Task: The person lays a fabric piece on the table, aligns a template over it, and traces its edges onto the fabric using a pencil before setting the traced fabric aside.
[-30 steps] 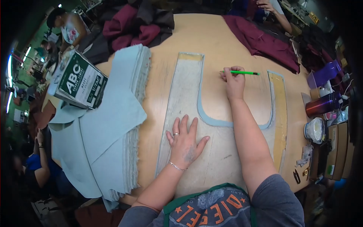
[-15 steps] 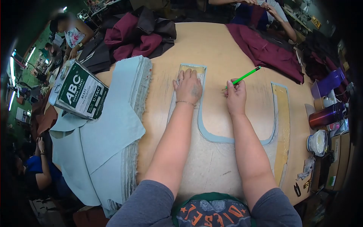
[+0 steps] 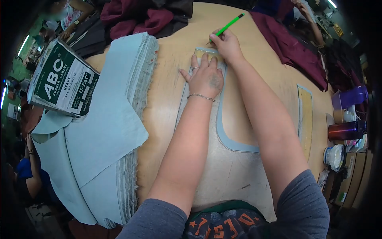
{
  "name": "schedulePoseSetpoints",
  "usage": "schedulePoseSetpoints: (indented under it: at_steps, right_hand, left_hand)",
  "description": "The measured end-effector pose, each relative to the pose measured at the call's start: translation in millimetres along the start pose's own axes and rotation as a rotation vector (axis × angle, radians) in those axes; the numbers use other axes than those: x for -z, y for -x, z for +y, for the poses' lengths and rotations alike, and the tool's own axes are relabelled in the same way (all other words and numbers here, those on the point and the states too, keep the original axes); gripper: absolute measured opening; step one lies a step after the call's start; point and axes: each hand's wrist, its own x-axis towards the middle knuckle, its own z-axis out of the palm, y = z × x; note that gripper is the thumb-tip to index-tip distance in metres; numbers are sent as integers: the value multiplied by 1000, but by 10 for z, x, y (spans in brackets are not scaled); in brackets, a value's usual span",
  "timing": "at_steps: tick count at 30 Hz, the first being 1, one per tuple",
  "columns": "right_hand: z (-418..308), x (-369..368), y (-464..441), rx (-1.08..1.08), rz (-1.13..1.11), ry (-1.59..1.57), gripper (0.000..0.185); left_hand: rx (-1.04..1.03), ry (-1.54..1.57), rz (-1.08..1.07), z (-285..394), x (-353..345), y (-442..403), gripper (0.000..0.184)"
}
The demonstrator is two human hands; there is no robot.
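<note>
My left hand (image 3: 205, 77) lies flat, fingers spread, on the upper left arm of a grey U-shaped pattern template (image 3: 232, 175). Light blue fabric (image 3: 236, 145) shows as a narrow border along the template's inner curve and at its ends. Just beyond the top end of that arm, my right hand (image 3: 227, 46) pinches a green pencil (image 3: 230, 26). The pencil slants up to the right, its tip low near the template's top edge. I cannot tell whether the tip touches. My right forearm hides part of the curve and the right side.
On the left a tall stack of light blue fabric (image 3: 107, 131) carries a rubber cement can (image 3: 65, 79). Maroon cloth (image 3: 274, 38) lies at the far right. A dark tumbler (image 3: 345, 130) and a tape roll (image 3: 333, 156) stand along the right edge. Other people work around the table.
My right hand has moved up and left with the pencil, from the gap inside the U to the template's top left end. My left hand stays flat on the template. The view has shifted.
</note>
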Motion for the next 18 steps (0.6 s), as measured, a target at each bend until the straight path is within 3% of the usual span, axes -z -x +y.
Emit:
schedulePoseSetpoints:
  at_steps: [8, 11, 15, 18]
  right_hand:
    - [46, -205, -15, 37, -85, 190, 20]
    - [-70, -72, 86, 55, -101, 355, 19]
    - [16, 243, 106, -25, -130, 289, 20]
    - [-109, 42, 147, 78, -95, 376, 16]
  left_hand:
    - [20, 51, 19, 15, -7, -11, 42]
    - [8, 42, 35, 7, -33, -14, 42]
    - [16, -8, 17, 17, -37, -9, 42]
    - [2, 26, 49, 14, -59, -12, 42]
